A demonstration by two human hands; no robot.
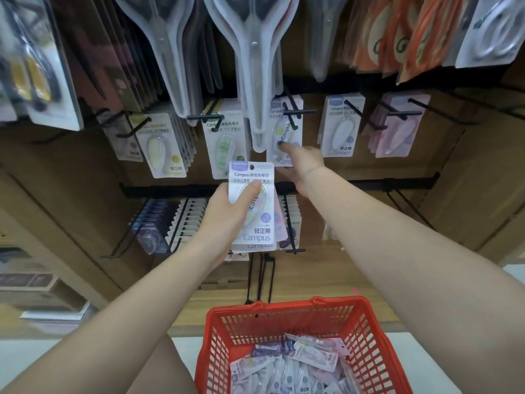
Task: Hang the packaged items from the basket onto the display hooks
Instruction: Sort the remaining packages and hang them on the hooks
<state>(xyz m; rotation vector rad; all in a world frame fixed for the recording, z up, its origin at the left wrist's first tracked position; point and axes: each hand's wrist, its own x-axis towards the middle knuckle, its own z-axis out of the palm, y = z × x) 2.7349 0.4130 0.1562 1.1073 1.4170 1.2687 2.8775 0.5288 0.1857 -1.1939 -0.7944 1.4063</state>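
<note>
Head view: the left hand (pixel 224 211) holds a small stack of white card-backed Campus correction-tape packs (pixel 252 206), thumb pressed across the front of the top pack and fingers curled behind. The top pack has a lilac tab at its upper left, a dark hang hole near the top edge, a clear blister over a pale, oval tape dispenser and "Campus" printed in lilac along the bottom. At least two more pack edges show beneath it; the exact count cannot be told. The stack sits just below and left of the black wire display hook (pixel 295 116), not touching it.

The right hand (pixel 302 163) reaches up to the hanging purple-and-white tape pack (pixel 284 132) on that hook; a dark-nailed fingertip touches its front and the other fingers curl under its lower edge, so it seems to grip the pack, though the hold is partly hidden.

Along the same rail as the hook hang five groups of similar packs: yellow and green ones to its left, the purple one on it, and white and pink ones to its right. Above the hook hang clear blister packs of scissors (pixel 252 66).

Far below the hook stands one red plastic lattice basket (pixel 272 322), with a heap of lilac, white and pink packs lying in it, too many and too overlapped to count.
</note>
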